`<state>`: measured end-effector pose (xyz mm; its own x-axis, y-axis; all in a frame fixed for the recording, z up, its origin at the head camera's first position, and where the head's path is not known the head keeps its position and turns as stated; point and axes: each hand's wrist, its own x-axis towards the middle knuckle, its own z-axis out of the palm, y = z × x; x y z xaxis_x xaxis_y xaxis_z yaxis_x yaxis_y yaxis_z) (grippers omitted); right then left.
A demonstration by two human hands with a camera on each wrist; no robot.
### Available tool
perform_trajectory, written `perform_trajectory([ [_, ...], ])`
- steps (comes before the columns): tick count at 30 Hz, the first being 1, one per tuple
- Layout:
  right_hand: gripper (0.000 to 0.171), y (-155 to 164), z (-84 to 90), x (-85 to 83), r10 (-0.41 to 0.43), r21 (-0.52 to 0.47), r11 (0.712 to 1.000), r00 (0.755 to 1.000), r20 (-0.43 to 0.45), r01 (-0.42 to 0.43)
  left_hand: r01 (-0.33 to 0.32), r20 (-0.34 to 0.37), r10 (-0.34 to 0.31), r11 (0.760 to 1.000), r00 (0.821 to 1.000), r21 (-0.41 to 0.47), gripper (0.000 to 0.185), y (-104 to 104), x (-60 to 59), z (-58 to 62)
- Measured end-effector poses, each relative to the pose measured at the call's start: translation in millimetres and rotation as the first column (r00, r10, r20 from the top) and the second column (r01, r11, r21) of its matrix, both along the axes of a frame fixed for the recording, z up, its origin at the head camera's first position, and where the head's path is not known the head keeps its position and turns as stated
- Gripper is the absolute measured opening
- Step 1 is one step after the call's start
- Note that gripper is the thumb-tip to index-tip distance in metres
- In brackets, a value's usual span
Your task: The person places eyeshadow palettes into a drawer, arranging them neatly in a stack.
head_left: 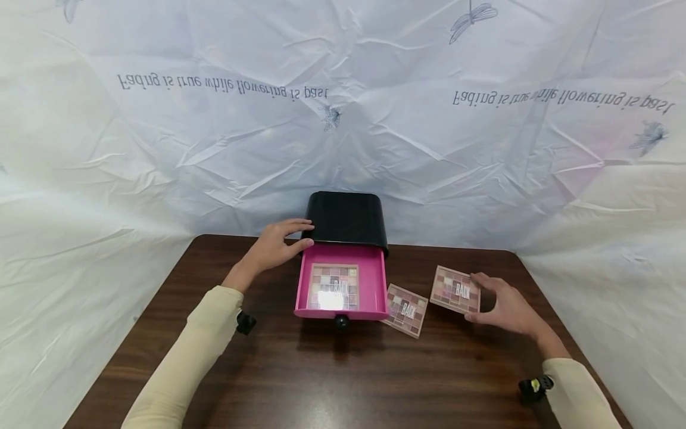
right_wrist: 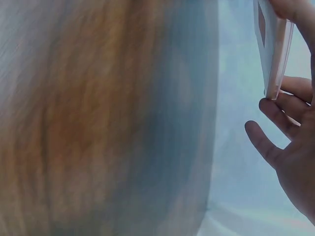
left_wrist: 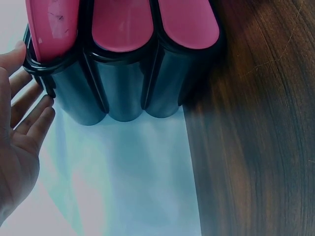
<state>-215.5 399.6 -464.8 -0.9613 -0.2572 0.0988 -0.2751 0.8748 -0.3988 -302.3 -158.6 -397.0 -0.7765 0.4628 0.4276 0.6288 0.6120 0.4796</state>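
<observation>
A black drawer unit [head_left: 345, 217] stands at the table's back edge, its top pink drawer [head_left: 373, 280] pulled out. One eyeshadow palette [head_left: 337, 271] lies inside, on the drawer's left. My left hand [head_left: 274, 245] rests against the unit's left side with fingers extended; the left wrist view shows those fingers [left_wrist: 37, 120] along its edge. To the right, my right hand [head_left: 506, 307] pinches a second eyeshadow palette [head_left: 450, 292] by its right edge, thumb and fingers on opposite sides. A third palette [head_left: 405, 311] lies on the table between the drawer and that hand.
The dark wooden table [head_left: 332, 381] reaches toward me in front of the unit. A round black knob [head_left: 341, 322] sticks out from the drawer front. White printed sheeting [head_left: 343, 143] hangs behind the table and at both sides.
</observation>
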Motion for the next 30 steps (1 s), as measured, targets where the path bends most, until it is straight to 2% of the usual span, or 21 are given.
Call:
perform_trajectory([
  [16, 0.111, -43, 43.8, 10.2, 0.030, 0.016, 0.999, 0.991, -0.131, -0.028, -0.004, 0.019, 0.003, 1.000, 1.000, 0.015, 0.050, -1, 0.2, 0.3],
  [24, 0.110, -64, 66.8, 16.2, 0.081, 0.015, 0.997, 0.970, -0.228, -0.079, 0.006, 0.002, -0.006, 1.000, 1.000, 0.024, 0.049, 0, 0.7, 0.3],
  [30, 0.109, -81, 84.9, 20.8, 0.120, 0.020, 0.993, 0.963, -0.241, -0.119, 0.012, -0.006, -0.012, 1.000, 1.000, 0.018, 0.051, 0, 0.9, 0.1],
])
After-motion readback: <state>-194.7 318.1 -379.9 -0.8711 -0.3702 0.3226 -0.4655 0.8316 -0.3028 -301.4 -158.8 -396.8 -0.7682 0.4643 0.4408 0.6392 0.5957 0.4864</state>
